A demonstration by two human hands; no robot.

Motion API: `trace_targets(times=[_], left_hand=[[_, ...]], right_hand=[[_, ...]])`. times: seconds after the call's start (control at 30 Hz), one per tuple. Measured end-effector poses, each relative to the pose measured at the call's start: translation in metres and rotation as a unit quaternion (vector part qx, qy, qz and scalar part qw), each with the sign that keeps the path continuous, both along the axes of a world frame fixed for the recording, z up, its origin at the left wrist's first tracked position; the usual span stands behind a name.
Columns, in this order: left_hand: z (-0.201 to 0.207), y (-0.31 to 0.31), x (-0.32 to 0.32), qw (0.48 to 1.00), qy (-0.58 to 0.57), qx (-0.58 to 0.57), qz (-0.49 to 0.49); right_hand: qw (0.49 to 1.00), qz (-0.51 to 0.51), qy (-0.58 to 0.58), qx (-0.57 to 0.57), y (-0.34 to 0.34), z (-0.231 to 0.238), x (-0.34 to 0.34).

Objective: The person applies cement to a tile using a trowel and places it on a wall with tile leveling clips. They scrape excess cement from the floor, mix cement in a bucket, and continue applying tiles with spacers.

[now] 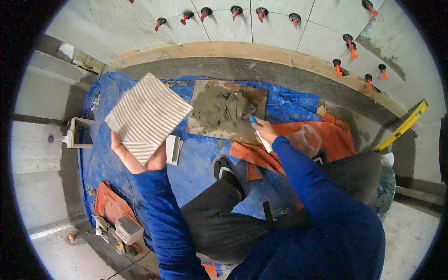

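Observation:
My left hand point(137, 156) grips a square tile point(148, 112) by its lower corner, raised above the blue tarp. Parallel pale ridges cover the face turned up. My right hand point(266, 132) is closed round the blue and white handle of a trowel point(263, 141). The trowel's blade end is at the right side of a heap of wet grey mortar point(217, 109), hard to make out against it. That heap lies on a flat board point(196, 127). Below the held tile, a small stack of white tiles point(173, 150) sits on the tarp.
Blue tarp point(196, 161) covers the floor, with orange cloth point(336, 135) at right. Red tile-levelling clips point(236, 11) stick out of the tiled wall ahead. A yellow spirit level point(403, 126) leans at right, near a bucket point(386, 184). Power tool point(109, 235) at lower left.

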State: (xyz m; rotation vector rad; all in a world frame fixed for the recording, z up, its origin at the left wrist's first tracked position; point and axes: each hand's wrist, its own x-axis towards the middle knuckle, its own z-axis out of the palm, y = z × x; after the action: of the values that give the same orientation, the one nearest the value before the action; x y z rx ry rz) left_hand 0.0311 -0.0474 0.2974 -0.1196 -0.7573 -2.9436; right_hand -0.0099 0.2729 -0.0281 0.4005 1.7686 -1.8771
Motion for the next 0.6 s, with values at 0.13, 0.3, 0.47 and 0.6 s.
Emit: trace_targets(times=[0.13,0.3,0.47,0.6], left_hand=[[-0.013,-0.006,-0.008,0.997,-0.061,-0.034,0.026],[-0.027,0.002,-0.028,0.993,-0.081,-0.057,0.065],[-0.037,0.004,-0.034,0.993,-0.096,-0.034,0.061],[-0.043,0.013,-0.043,0.997,-0.074,0.008,0.023]], right_hand=[[0.997,0.026,-0.051,-0.043,0.018,0.033,0.0],[0.995,0.056,0.013,-0.088,0.028,0.098,-0.002],[0.98,0.125,0.142,-0.06,0.028,0.209,-0.003],[0.947,0.182,0.264,0.016,0.028,0.305,0.002]])
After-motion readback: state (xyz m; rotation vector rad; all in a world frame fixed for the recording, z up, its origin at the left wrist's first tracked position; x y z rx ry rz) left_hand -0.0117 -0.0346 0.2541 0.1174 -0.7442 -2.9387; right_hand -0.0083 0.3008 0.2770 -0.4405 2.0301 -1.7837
